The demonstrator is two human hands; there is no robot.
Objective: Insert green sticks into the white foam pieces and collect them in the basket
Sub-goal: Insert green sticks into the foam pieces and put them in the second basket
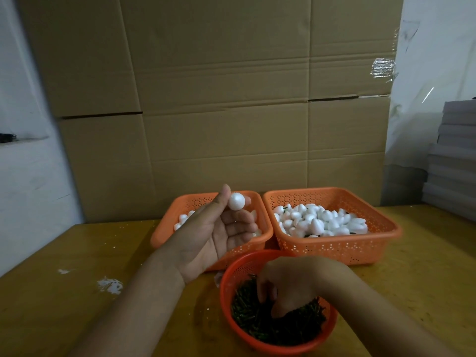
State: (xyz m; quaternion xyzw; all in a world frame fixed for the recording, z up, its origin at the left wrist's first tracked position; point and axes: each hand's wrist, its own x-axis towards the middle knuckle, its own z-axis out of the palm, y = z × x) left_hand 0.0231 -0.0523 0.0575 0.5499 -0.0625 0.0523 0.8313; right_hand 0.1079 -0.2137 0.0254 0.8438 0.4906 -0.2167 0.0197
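My left hand [221,233] is raised palm up above the left orange basket [164,228] and pinches one white foam piece [236,201] between thumb and fingertip. My right hand [286,284] reaches down into the round red basket [260,342], its curled fingers buried among the green sticks [247,315]; whether it holds a stick is hidden. The right orange basket [334,247] holds several white foam pieces [319,222], some with dark green sticks showing between them. The left basket holds plain white foam pieces [183,219].
Everything stands on a yellow wooden table [77,266] with white foam crumbs [109,286] at the left. A large cardboard sheet [219,99] rises right behind the baskets. Stacked grey boards [453,161] stand at the far right.
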